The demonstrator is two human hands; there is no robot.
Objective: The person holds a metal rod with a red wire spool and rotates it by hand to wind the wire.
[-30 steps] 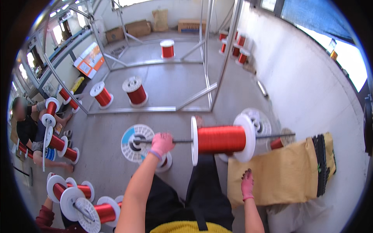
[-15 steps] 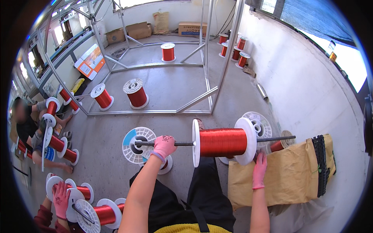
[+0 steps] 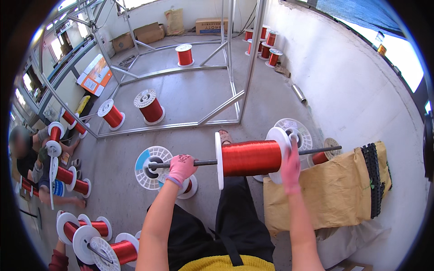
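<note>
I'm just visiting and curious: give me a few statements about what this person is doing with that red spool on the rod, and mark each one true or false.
1. The left hand grips the dark rod. True.
2. The red wire spool lies on the floor. False: it hangs on the rod, held up in the air.
3. The right hand is at the spool's right flange. True.
4. Both hands are bare. False: both wear pink gloves.
5. The metal frame stands empty. False: two red spools stand on the floor inside it.
</note>
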